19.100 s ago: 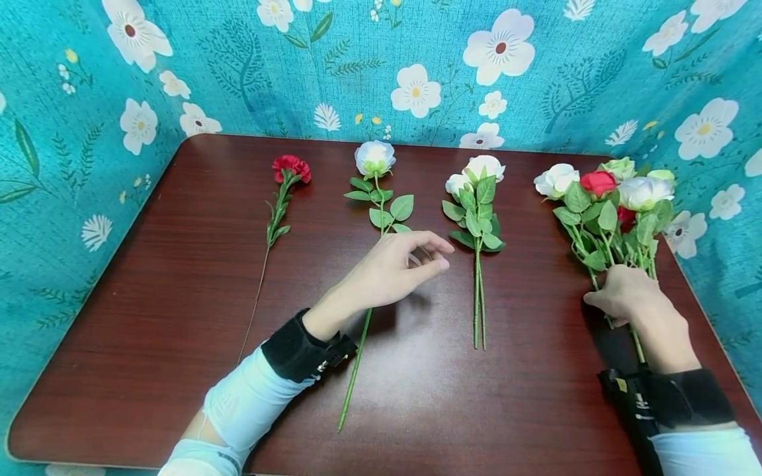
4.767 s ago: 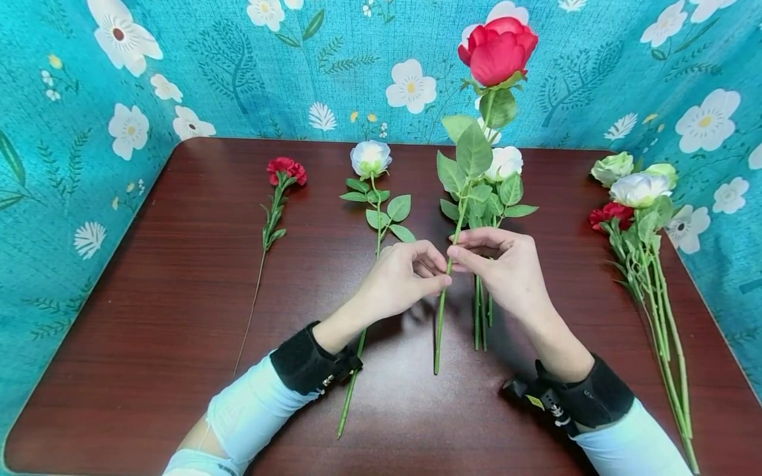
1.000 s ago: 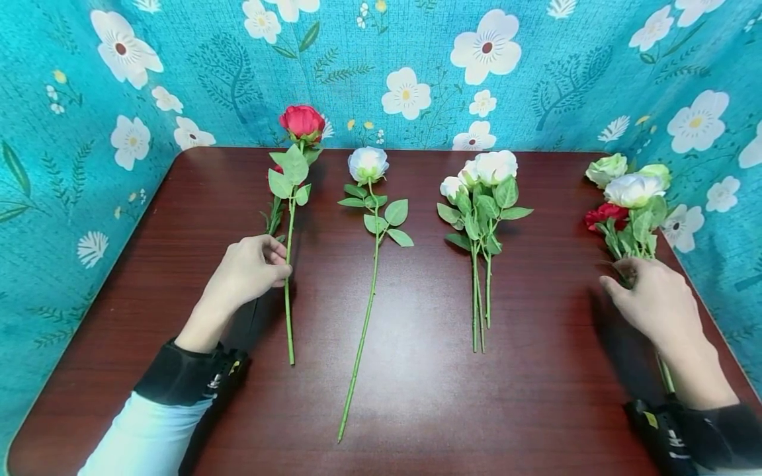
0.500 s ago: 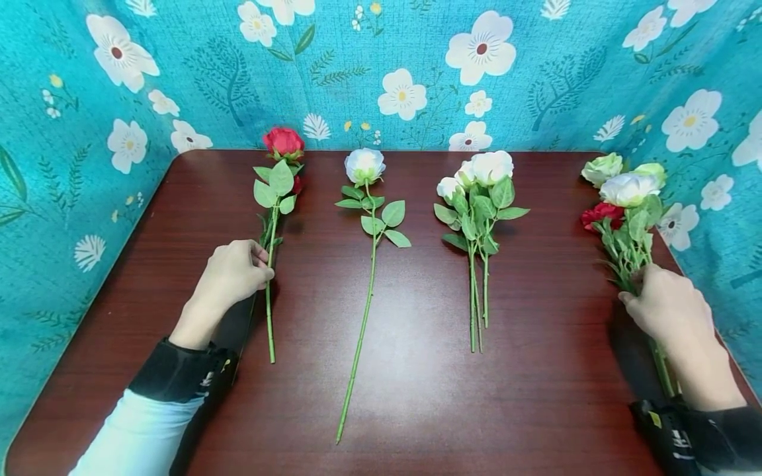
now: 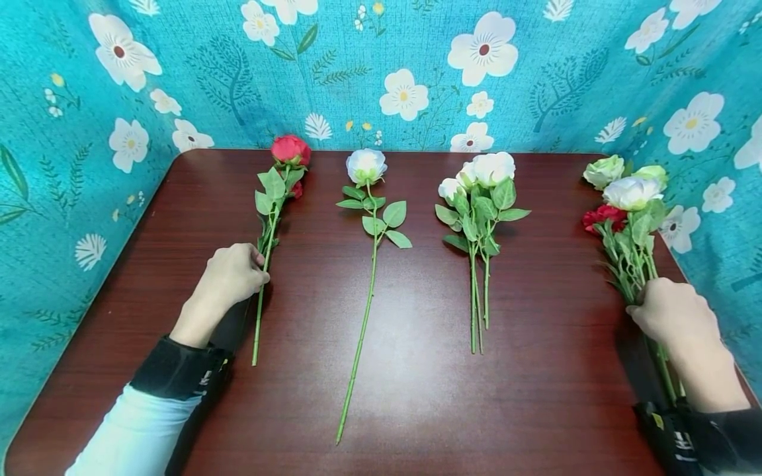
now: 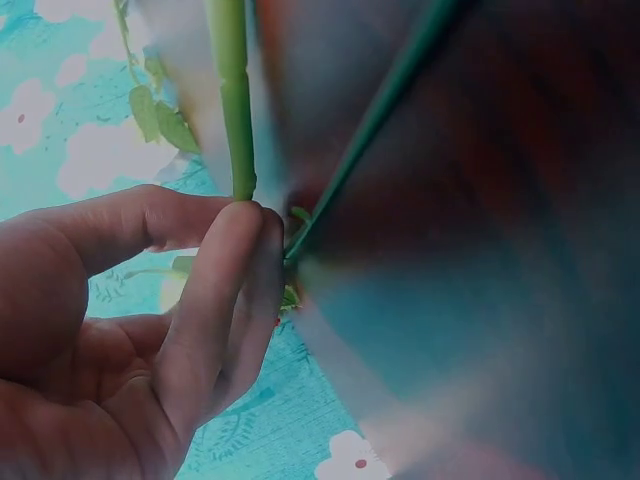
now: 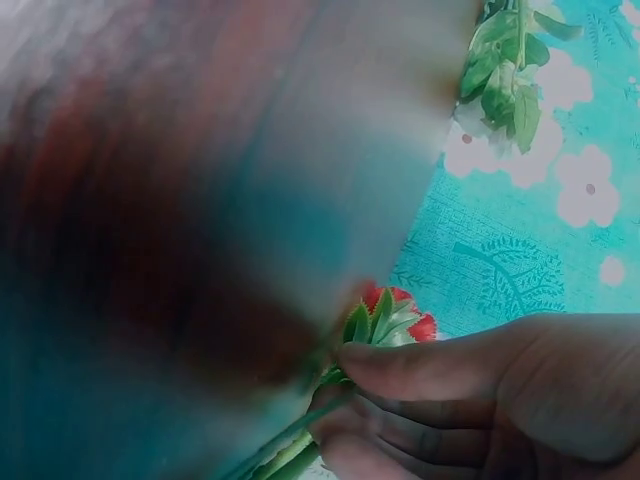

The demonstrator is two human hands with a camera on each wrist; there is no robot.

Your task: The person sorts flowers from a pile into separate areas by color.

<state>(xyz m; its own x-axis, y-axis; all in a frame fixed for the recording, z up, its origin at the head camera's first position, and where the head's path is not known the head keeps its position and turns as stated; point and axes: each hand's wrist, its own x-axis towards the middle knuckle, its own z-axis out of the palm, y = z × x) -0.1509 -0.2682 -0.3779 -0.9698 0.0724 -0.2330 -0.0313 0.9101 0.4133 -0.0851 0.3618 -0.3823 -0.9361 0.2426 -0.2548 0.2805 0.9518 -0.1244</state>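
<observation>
My left hand (image 5: 231, 277) pinches the stem of a red rose (image 5: 291, 151) between thumb and fingers. The rose lies low over a red carnation (image 5: 297, 190), mostly hidden beneath it. In the left wrist view the rose's green stem (image 6: 236, 130) rises from the fingertips. At the right edge of the table, my right hand (image 5: 678, 314) reaches into a bunch of flowers. Its thumb and fingers close round a stem just below the leaves of a red carnation (image 5: 604, 217), seen also in the right wrist view. A white rose (image 5: 634, 193) and green roses (image 5: 604, 172) lie beside that carnation.
A single pale blue-white rose (image 5: 366, 166) with a long stem lies left of centre on the dark wooden table (image 5: 417, 396). Right of it rest several white roses (image 5: 493, 169) together. A teal floral cloth (image 5: 357, 79) hangs behind the table.
The left hand has moved left, laying the red rose down over the carnation. My right hand has shifted slightly right and nearer along the right bunch, its fingers closing on a stem there.
</observation>
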